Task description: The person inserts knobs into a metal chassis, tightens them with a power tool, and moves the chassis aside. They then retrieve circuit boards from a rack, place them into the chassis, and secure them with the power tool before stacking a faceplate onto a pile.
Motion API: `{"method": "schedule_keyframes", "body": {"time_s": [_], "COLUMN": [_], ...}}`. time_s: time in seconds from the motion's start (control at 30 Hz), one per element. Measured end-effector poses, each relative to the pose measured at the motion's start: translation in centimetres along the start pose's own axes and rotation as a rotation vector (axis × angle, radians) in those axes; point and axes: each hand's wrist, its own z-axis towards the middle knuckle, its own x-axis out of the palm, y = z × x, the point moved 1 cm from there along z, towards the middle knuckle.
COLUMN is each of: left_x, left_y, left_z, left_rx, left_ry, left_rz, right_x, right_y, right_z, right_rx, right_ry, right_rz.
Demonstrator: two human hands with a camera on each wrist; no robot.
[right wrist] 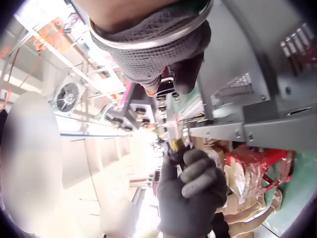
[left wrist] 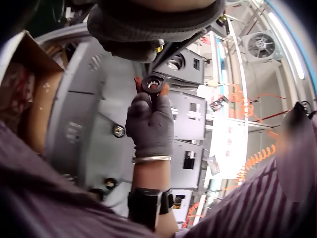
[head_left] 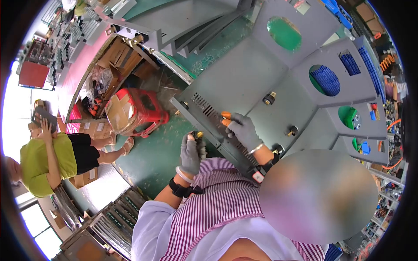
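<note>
My gloved left hand (head_left: 190,156) grips a small black fitting with a brass-coloured end (right wrist: 177,145), just off the near edge of a large grey metal cabinet (head_left: 233,69). Bare orange-tinted fingertips show on my gloved right hand (head_left: 244,130), over the slotted side of that cabinet. Between thumb and finger it pinches a black ring with notches inside (left wrist: 152,84), clearest in the left wrist view. Similar black-and-brass fittings (head_left: 268,99) stand in the cabinet's panel, one of them close to my right wrist. My left hand's fingers are mostly hidden in the left wrist view.
Round and square cut-outs pierce the cabinet's far panels (head_left: 324,80). A red stool with cardboard on it (head_left: 150,108) stands on the green floor to the left. Farther left, a person in a yellow-green shirt (head_left: 54,152) holds a dark flat object. Curved grey metal parts (head_left: 209,32) lie beyond.
</note>
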Motion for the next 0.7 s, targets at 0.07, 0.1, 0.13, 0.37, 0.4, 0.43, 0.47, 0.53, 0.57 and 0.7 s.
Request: {"method": "schedule_keyframes", "body": {"time_s": [0.07, 0.1, 0.13, 0.37, 0.4, 0.43, 0.47, 0.53, 0.57, 0.7], "left_x": [-1.5, -2.1, -2.2, -0.7, -0.6, -0.5, -0.5, -0.5, -1.6, -0.4], "left_y": [2.0, 3.2, 4.3, 9.3, 9.7, 10.2, 10.8, 11.8, 13.4, 10.3], "left_z": [0.7, 1.2, 1.7, 4.2, 4.6, 4.7, 4.7, 4.4, 5.3, 4.1], "left_rx": [-0.092, -0.136, -0.123, 0.270, 0.403, 0.320, 0.193, -0.087, -0.076, 0.176], "left_ry": [-0.030, -0.047, 0.007, 0.169, 0.141, 0.159, 0.199, 0.247, 0.174, 0.102], "left_rz": [-0.031, -0.049, -0.049, 0.104, 0.247, 0.037, -0.136, -0.450, -0.513, -0.117], "right_x": [0.1, 0.3, 0.6, 1.8, 1.8, 1.6, 1.5, 1.4, 1.5, 1.3], "right_y": [-1.6, -1.9, -2.3, -4.9, -4.9, -4.8, -4.8, -5.9, -6.8, -6.9], "right_z": [0.8, 1.0, 1.4, 2.6, 2.6, 2.6, 2.4, 2.2, 2.7, 3.3], "right_rx": [0.139, 0.180, 0.219, 0.295, 0.286, 0.273, 0.259, 0.170, 0.077, 0.169], "right_ry": [0.034, 0.058, 0.084, 0.084, 0.089, 0.088, 0.091, 0.101, 0.145, 0.174], "right_rz": [0.076, 0.077, 0.077, 0.084, 0.080, 0.063, 0.045, 0.100, 0.172, 0.117]}}
